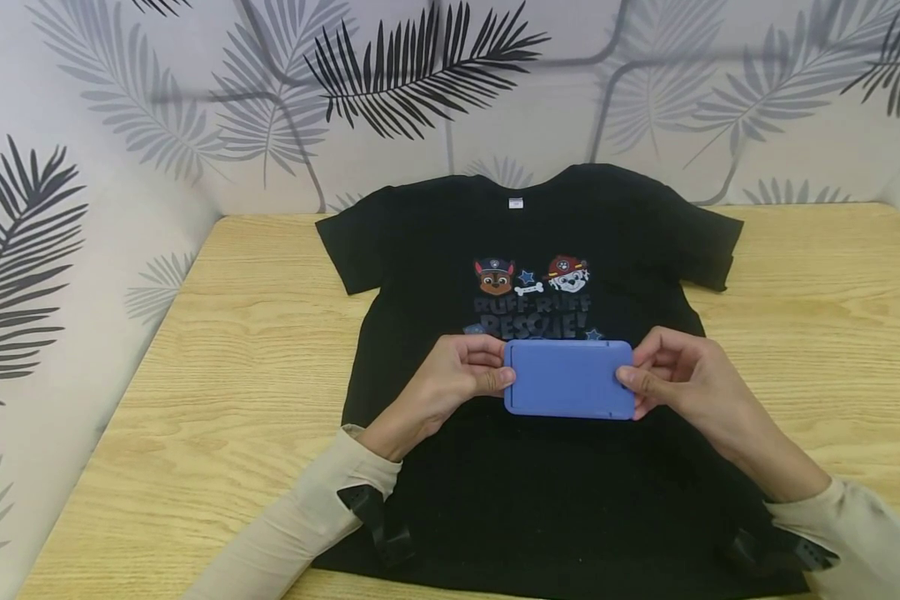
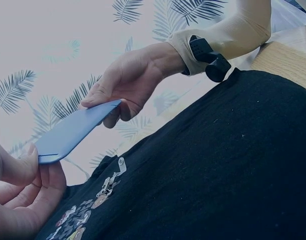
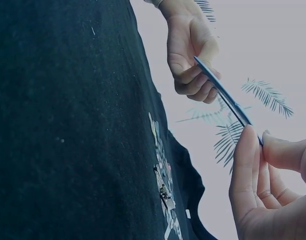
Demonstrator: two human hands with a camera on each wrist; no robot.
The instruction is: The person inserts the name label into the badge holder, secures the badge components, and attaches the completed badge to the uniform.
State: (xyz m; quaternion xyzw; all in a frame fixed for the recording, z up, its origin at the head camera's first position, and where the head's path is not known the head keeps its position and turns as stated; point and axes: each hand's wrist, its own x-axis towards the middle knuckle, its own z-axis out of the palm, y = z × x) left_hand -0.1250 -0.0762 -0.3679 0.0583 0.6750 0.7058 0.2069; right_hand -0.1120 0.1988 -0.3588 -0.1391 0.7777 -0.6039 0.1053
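Observation:
A thin, flat blue plastic case (image 1: 562, 379) with rounded corners is held level over a black T-shirt (image 1: 525, 492). My left hand (image 1: 461, 371) pinches its left end, thumb on the near face and fingers behind. At the other end, my right hand (image 1: 678, 367) pinches it the same way. From the left wrist, the case (image 2: 75, 132) appears raised above the cloth. Seen nearly edge-on in the right wrist view, the case (image 3: 227, 97) shows two thin layers with a narrow gap. The shirt lies face up, with a cartoon dog print (image 1: 528, 287) partly hidden behind the case.
Under the shirt is a light wood-grain table (image 1: 255, 358). Its far edge meets a pale wall covering (image 1: 487, 117) with leaf patterns, which also runs along the left side. Both sleeved wrists carry black straps (image 1: 378, 525). The shirt's neck and short sleeves point away from me.

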